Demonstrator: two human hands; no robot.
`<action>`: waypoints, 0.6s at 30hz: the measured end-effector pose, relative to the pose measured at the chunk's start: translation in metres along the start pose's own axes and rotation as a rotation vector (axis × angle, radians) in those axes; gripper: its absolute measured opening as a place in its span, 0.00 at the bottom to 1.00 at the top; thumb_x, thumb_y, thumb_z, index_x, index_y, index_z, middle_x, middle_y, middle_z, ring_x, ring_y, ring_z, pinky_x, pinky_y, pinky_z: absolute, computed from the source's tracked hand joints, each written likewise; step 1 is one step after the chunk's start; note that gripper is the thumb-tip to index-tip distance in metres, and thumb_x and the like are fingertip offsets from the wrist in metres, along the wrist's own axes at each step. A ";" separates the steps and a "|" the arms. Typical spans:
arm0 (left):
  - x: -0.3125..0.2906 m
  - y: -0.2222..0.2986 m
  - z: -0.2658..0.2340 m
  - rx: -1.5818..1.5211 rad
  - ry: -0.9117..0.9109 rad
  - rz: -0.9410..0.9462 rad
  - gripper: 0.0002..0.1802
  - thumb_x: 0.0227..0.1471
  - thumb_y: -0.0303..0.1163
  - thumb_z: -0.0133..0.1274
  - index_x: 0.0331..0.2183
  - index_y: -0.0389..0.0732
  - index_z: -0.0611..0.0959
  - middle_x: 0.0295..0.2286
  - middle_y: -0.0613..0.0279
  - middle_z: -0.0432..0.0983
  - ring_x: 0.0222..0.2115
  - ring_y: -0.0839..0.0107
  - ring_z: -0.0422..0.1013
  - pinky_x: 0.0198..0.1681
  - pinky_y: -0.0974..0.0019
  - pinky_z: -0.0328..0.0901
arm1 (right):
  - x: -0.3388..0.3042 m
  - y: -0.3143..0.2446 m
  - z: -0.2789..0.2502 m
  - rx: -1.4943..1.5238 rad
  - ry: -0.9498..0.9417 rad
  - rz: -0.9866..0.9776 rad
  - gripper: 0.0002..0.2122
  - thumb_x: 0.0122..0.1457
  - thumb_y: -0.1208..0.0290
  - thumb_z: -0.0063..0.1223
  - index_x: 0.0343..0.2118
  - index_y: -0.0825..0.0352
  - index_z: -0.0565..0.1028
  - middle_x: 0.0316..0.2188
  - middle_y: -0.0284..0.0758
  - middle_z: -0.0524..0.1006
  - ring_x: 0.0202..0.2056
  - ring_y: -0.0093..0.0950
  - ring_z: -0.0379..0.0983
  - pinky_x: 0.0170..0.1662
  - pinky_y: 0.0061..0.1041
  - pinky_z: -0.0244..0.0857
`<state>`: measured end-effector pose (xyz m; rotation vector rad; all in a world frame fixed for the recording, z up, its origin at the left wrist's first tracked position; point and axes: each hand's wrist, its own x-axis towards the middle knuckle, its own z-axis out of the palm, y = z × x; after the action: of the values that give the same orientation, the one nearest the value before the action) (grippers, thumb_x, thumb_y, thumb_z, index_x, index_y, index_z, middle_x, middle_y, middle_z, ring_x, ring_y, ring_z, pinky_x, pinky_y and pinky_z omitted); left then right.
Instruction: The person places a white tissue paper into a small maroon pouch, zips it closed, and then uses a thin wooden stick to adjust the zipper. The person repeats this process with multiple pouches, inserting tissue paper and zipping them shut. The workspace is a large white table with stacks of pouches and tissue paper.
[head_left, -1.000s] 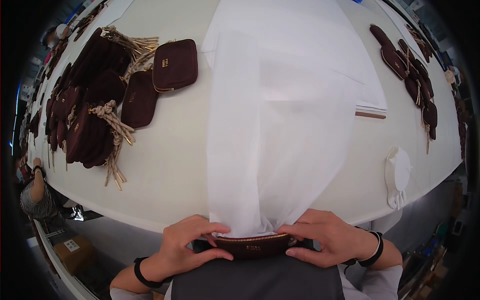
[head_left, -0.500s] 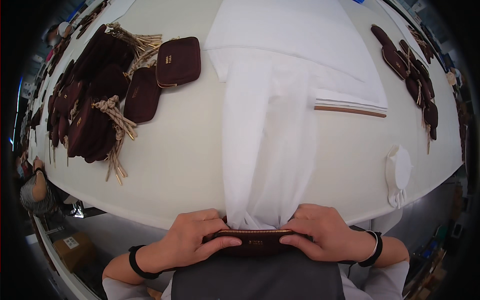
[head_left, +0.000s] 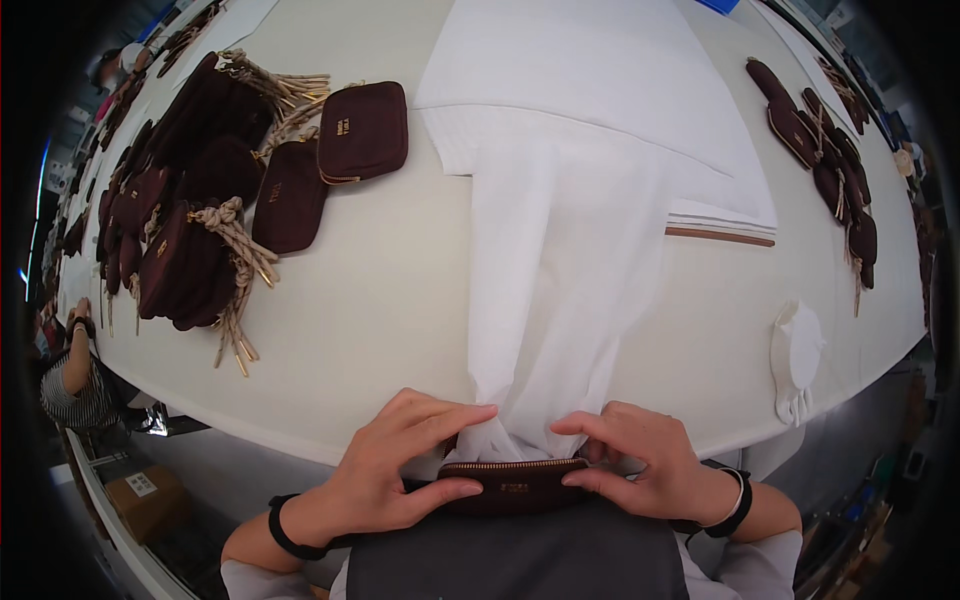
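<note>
A dark burgundy zip pouch (head_left: pixel 515 488) lies at the table's near edge, just in front of my body. Its gold-toothed zipper is undone, and thin white tissue paper (head_left: pixel 570 300) runs from the table down into its mouth. My left hand (head_left: pixel 385 470) holds the pouch's left end: the thumb presses the front and the index finger reaches onto the paper. At the right end my right hand (head_left: pixel 650 460) grips the pouch, thumb on the front, index finger extended over the paper. The remaining fingers of both hands are partly hidden.
A heap of burgundy pouches (head_left: pixel 190 265) with beige cord tassels lies left. White sheets (head_left: pixel 590 60) are stacked ahead. More pouches (head_left: pixel 840 165) lie far right, above a white round object (head_left: pixel 797 345) with finger-like ends. A person (head_left: pixel 75 385) stands at the left edge.
Both index fingers have lifted from beside the pouch's ends and moved inward onto or over the paper. The paper has shifted slightly right and spread near the pouch mouth.
</note>
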<state>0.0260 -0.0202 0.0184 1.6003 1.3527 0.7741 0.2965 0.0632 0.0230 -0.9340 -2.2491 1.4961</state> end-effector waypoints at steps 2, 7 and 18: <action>0.000 0.000 -0.002 0.020 -0.015 -0.020 0.31 0.39 0.34 0.73 0.48 0.42 0.82 0.40 0.61 0.78 0.37 0.64 0.70 0.40 0.65 0.68 | 0.002 0.000 -0.003 0.018 -0.024 0.037 0.21 0.47 0.73 0.71 0.47 0.63 0.79 0.23 0.30 0.74 0.24 0.21 0.69 0.27 0.21 0.66; 0.000 -0.006 -0.002 0.124 0.002 0.071 0.31 0.37 0.39 0.74 0.45 0.42 0.83 0.36 0.62 0.78 0.36 0.65 0.70 0.39 0.66 0.67 | 0.004 0.004 -0.004 0.048 -0.022 0.031 0.20 0.47 0.72 0.72 0.46 0.61 0.81 0.24 0.30 0.75 0.24 0.21 0.69 0.27 0.21 0.66; -0.008 -0.017 0.001 0.081 0.098 0.079 0.16 0.41 0.33 0.72 0.34 0.41 0.86 0.33 0.63 0.77 0.33 0.68 0.72 0.34 0.68 0.68 | 0.002 0.006 -0.004 0.020 -0.102 -0.044 0.14 0.51 0.70 0.68 0.42 0.61 0.80 0.31 0.32 0.75 0.34 0.32 0.71 0.37 0.28 0.66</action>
<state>0.0176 -0.0280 0.0038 1.7064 1.4133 0.8652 0.2994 0.0687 0.0195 -0.8146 -2.3047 1.5776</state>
